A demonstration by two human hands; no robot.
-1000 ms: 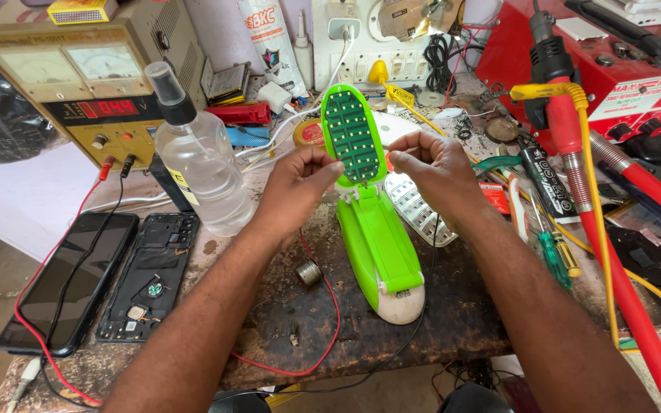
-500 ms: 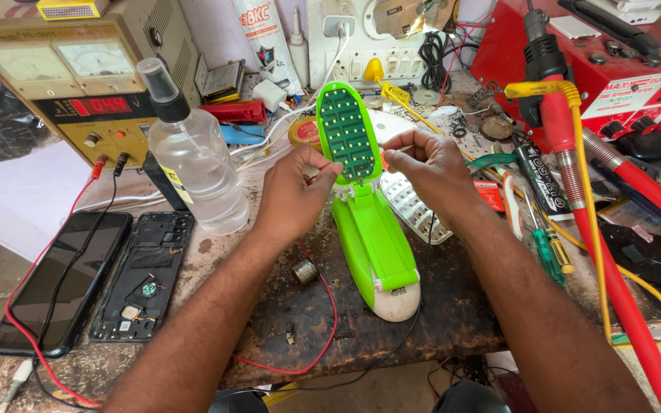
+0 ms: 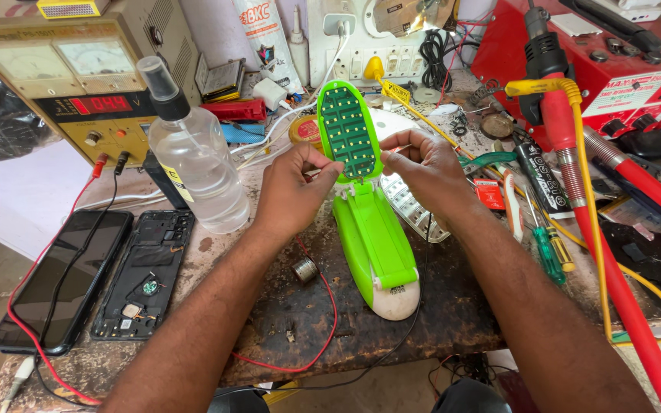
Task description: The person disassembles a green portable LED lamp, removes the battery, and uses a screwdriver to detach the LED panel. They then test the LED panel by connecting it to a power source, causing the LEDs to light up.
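Workbench (image 3: 392, 321), dark and stained, fills my head view, and the green lamp (image 3: 372, 229) lying in the middle of it is what I steer by. Its base rests flat on the bench with the white end toward me, and its folding head is tipped upright, the green circuit board (image 3: 348, 130) of small lights facing the camera. My left hand (image 3: 292, 187) is just left of the lamp's hinge, fingers curled and pinching the lower left edge of the head. My right hand (image 3: 430, 168) sits just right of the head, thumb and forefinger closed on its right edge.

Left of the lamp stands a clear spray bottle (image 3: 193, 153), and beyond that lie two opened phones (image 3: 93, 283) with a red wire (image 3: 323, 306) looping near them. Behind the bottle is a beige power supply (image 3: 78, 69). Right of the lamp are screwdrivers (image 3: 545, 245) and a red tool case (image 3: 613, 61); a white socket strip (image 3: 361, 46) stands behind it.
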